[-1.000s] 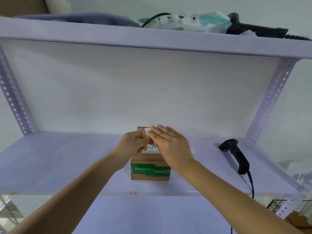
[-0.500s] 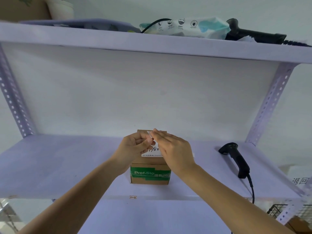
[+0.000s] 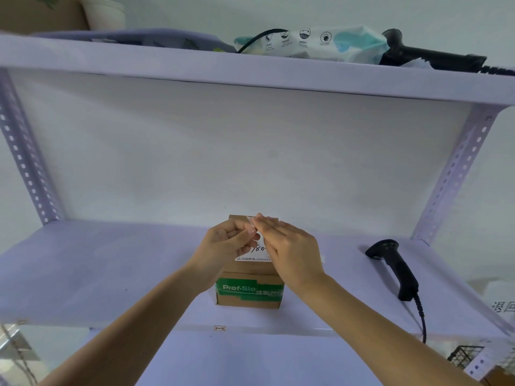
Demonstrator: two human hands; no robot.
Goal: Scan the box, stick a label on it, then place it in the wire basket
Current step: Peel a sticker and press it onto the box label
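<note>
A small brown cardboard box (image 3: 249,298) with a green band stands on the middle shelf (image 3: 97,271). A white label (image 3: 256,252) with handwriting lies on its top, partly hidden by my hands. My left hand (image 3: 225,249) pinches the label's upper edge above the box. My right hand (image 3: 289,252) is flat, fingers together, touching the label's right part. A black wire basket (image 3: 465,356) shows at the lower right, below the shelf.
A black handheld scanner (image 3: 395,268) lies on the shelf to the right, its cable hanging over the front edge. The upper shelf (image 3: 250,71) holds a wipes pack, another black scanner and a white cup. Perforated uprights stand at both sides.
Both hands have stayed on the label over the box, shifting slightly; the fingertips now meet at the label's upper edge. The view has tilted a little upward.
</note>
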